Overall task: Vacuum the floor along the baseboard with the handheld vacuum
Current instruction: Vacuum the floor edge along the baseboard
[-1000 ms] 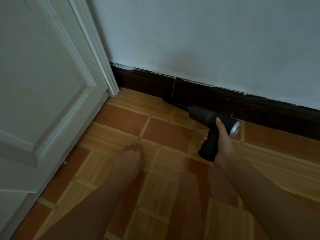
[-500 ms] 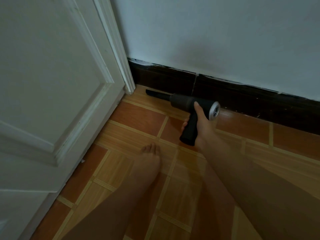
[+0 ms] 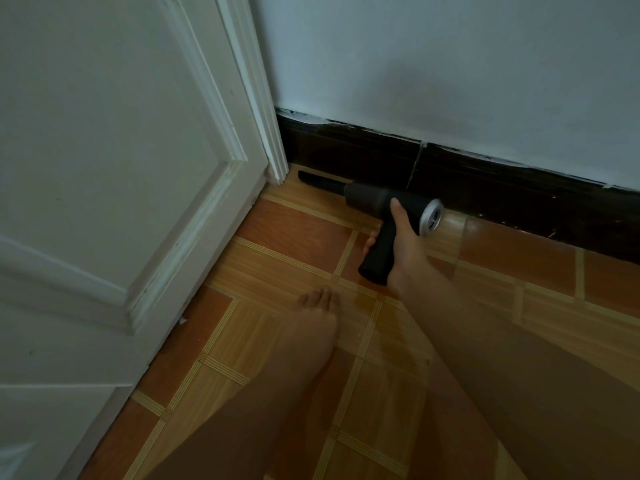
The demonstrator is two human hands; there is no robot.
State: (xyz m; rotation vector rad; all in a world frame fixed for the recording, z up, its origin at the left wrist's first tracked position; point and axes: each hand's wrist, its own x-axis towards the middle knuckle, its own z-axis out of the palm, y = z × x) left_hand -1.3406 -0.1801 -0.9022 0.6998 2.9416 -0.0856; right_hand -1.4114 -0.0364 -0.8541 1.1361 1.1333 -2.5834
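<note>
Right hand [image 3: 401,245] gripped vacuum [image 3: 377,197] handle; nozzle near door trim [image 3: 268,143], possibly touching baseboard [image 3: 485,183]. Risk: tip jamming against trim if pushed on.

The right hand [image 3: 403,247] and forearm [image 3: 467,317] are bare, as is one foot [image 3: 311,327].

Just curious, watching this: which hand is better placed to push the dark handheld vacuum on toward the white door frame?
The right hand: it grips the dark handheld vacuum, whose narrow nozzle lies along the dark baseboard, near the white door frame. The left hand is out of view.
</note>
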